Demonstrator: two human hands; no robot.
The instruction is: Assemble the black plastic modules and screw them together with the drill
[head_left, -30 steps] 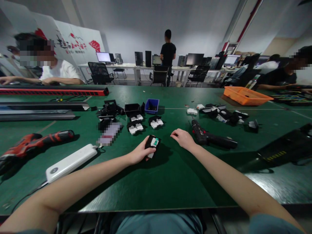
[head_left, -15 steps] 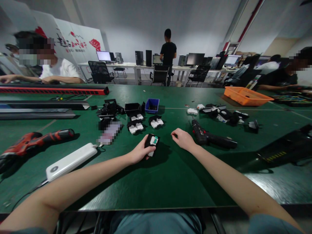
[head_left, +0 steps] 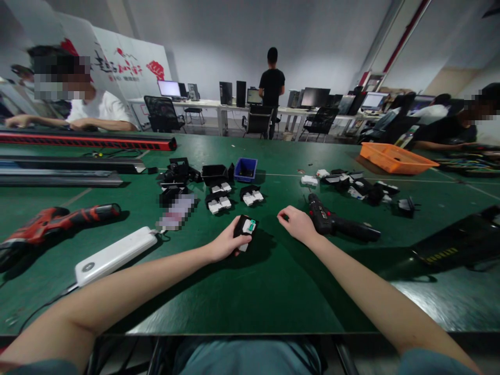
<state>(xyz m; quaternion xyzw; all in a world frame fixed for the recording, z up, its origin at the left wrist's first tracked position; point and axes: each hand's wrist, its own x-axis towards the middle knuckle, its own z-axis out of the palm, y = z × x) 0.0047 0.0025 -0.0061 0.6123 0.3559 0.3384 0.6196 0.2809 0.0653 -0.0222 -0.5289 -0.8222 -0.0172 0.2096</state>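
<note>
My left hand (head_left: 228,240) grips a small black housing (head_left: 244,223) with white blocks and a green piece on its face, tilted above the green table. My right hand (head_left: 299,223) hovers to the right of it, apart from the housing, thumb and fingers drawn together. Whatever the right fingertips hold, if anything, is too small to make out. Just beyond the right hand lies a black cordless drill (head_left: 339,224). Ahead of my left hand sit similar black-and-white housings (head_left: 219,203), with another housing (head_left: 252,195) beside them.
A blue bin (head_left: 245,171) and black parts (head_left: 177,172) stand farther back. To the left lie a red-black power tool (head_left: 58,224), a white power bank (head_left: 115,255) and a phone (head_left: 177,211). On the right are an orange tray (head_left: 394,159) and a black tool (head_left: 457,242). People work nearby.
The view has shifted very slightly. The left hand still grips the housing, which is turned a little; the right hand stays closed near the drill.
</note>
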